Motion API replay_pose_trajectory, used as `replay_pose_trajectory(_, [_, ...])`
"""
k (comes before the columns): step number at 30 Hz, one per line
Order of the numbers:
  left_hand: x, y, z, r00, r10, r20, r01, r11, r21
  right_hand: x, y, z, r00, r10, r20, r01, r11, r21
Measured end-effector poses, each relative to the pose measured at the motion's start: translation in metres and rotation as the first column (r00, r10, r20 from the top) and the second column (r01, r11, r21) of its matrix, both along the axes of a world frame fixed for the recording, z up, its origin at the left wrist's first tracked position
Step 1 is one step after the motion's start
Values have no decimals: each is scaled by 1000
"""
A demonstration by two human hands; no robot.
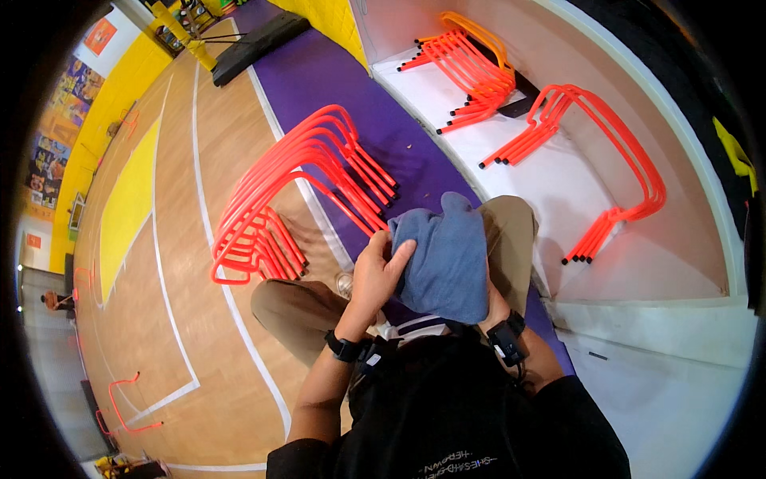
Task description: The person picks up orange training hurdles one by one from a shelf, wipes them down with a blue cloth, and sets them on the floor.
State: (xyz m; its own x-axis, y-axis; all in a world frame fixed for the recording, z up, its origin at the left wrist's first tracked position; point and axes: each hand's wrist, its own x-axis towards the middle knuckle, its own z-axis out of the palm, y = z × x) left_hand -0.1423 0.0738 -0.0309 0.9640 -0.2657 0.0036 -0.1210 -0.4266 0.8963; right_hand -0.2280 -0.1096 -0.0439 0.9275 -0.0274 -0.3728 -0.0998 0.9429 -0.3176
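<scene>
A blue-grey cloth (443,263) is held up in front of my lap between my two hands. My left hand (378,272) grips its left edge, with the thumb lying over the fabric. My right hand (495,304) is mostly hidden behind the cloth at its lower right; only the wrist side shows. Just beyond the left hand, a row of nested orange-red training hurdles (287,157) stands on the floor, their legs ending in black caps. The nearest hurdle's leg reaches the left fingers; whether they touch it I cannot tell.
More hurdles (470,66) lie stacked on a white ledge (461,141) at upper right, and several others (643,173) stand nearer. A black padded base (263,45) is at the far end. Other hurdles (114,398) stand across the wooden court floor (239,359).
</scene>
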Motion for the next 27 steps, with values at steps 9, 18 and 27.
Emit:
replay_pose_trajectory(9, [-13,7,-13,894,388,223,-313,898,-308,25,6,16,979,202,32,-205,965,163])
replay_pose_trajectory(18, [-6,25,-38,880,400,-255,-474,765,-436,32,-13,10,889,425,-169,-437,899,-38])
replay_pose_trajectory(27, [-15,23,-17,849,-287,-444,110,917,-383,29,-30,9,917,375,-132,-372,927,47])
